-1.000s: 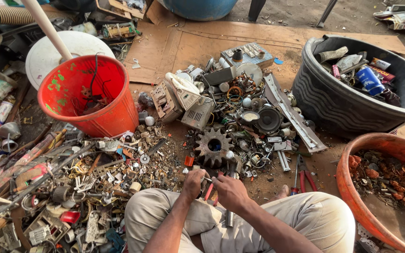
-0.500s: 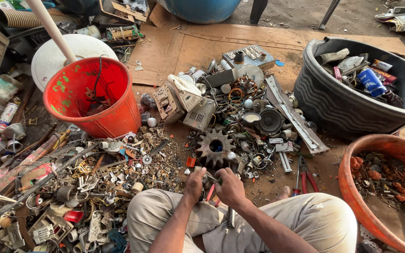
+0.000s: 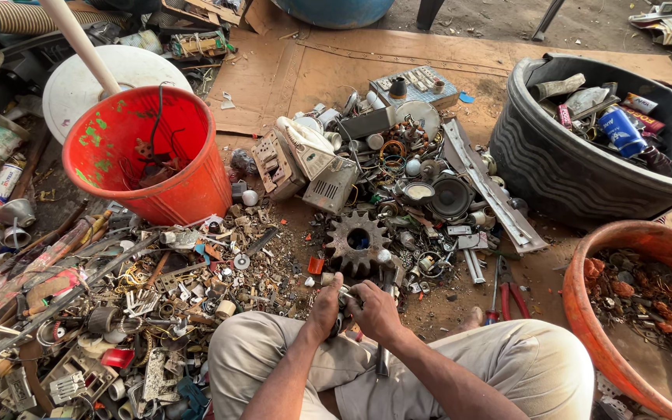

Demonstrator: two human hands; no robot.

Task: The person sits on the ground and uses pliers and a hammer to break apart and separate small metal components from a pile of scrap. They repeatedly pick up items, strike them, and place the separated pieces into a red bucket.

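I sit on the ground with my knees apart. My left hand and my right hand are closed together around a small metal scrap part held between my knees; most of it is hidden by my fingers. A dark metal rod lies under my right hand along my trouser leg. Just beyond my hands lies a rusty toothed gear wheel.
An orange bucket with wires stands at left. A black tub of cans and scrap stands at right, an orange basin of rusty bits nearer. Heaps of mixed metal scrap surround me. Red-handled pliers lie on cardboard.
My hands stay together on the small part between my knees, shifting only slightly. The view has tilted a little.
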